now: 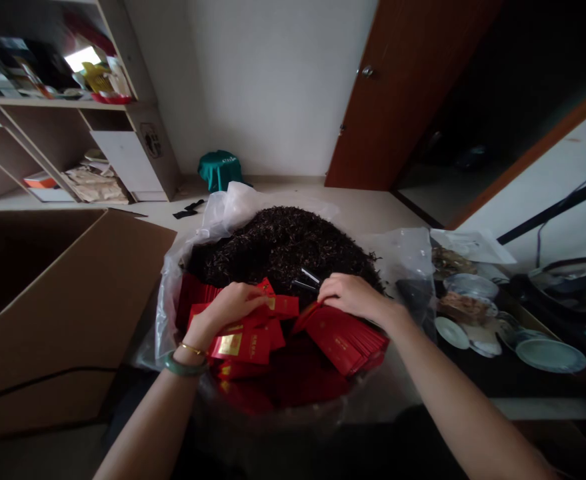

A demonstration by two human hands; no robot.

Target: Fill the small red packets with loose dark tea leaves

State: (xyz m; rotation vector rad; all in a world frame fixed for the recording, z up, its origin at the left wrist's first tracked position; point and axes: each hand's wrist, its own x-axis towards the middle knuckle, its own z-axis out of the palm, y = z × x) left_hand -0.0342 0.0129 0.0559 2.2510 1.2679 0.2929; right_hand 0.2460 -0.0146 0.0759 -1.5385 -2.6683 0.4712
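A large clear plastic bag (173,300) holds a heap of dark, dry loose leaves (293,240) that looks like tea. Many small red packets with gold print lie along its near side. My left hand (235,303) is closed over the left pile, its fingers pinching a red packet (285,306). On the right, my right hand (347,293) has its fingers pressed together at the upper edge of a fanned row of red packets (345,337). Two thin metal prongs (309,279), like tweezers or small tongs, stick out by its fingertips; their other end is hidden.
An open cardboard box (73,293) stands close on the left. To the right, a dark tea tray (513,380) carries lidded bowls, dishes and a kettle-like vessel. Beyond are a shelf unit (147,147), a green covered stool or bin (220,171) and a brown door (397,93).
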